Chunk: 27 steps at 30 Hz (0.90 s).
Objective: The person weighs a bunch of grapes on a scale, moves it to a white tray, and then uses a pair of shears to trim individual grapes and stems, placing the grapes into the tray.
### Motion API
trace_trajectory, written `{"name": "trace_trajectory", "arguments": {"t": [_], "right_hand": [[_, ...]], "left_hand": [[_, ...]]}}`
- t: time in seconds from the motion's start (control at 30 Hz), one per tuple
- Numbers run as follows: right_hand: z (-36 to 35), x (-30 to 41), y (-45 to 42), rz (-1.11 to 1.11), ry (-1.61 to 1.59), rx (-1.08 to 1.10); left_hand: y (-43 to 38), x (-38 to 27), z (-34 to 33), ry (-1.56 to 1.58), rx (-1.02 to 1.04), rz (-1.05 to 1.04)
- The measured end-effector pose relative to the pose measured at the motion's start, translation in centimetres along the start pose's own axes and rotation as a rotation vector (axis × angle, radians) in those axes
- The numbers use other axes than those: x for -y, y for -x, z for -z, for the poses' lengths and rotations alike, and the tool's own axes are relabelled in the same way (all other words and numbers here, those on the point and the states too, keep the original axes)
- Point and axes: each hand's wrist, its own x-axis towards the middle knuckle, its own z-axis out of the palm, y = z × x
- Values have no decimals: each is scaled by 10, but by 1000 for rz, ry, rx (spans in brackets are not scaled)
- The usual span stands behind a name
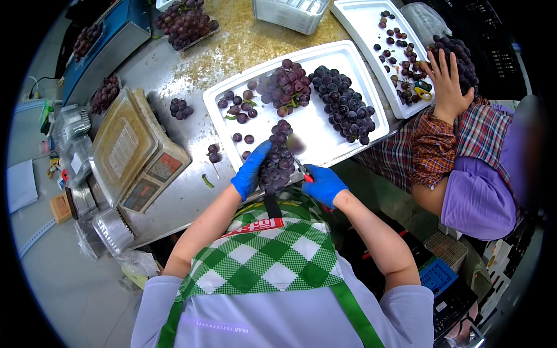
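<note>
Blue gloves cover both of my hands. My left hand (254, 167) grips a bunch of dark purple grapes (276, 167) at the near edge of a white foam tray (300, 163). In my right hand (324, 185) is a pair of red-handled snips (306, 174), their blades beside the bunch. A reddish bunch (287, 85) and a long, darker bunch (343, 104) lie inside the tray. Loose grapes (238, 104) and bits of green stem are scattered over its left side. My fingertips are partly hidden behind the fruit.
A weighing scale (135, 148) stands left on the metal table (174, 209). Clear plastic containers (291, 15) are stacked at the back. To the right, a co-worker's hand (450, 82) rests against another bunch (463, 61), beside a second white tray (370, 39) holding loose grapes and yellow-handled scissors (422, 91).
</note>
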Motion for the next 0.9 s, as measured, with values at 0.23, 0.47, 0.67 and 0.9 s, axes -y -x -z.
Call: {"name": "trace_trajectory", "arguments": {"t": [0.23,0.47,0.67,0.9], "right_hand": [[7,-1,-8,40,-21,-10],[14,7,11,60,-140,-4],[18,23,41,45,-416,27],[8,62,42,53,-604,67]], "left_hand": [[-3,7,-1,13,-137,-51],[7,9,31,183,82,43],[45,-6,41,274,258,-43],[67,-38,45,516,595,-270]]}}
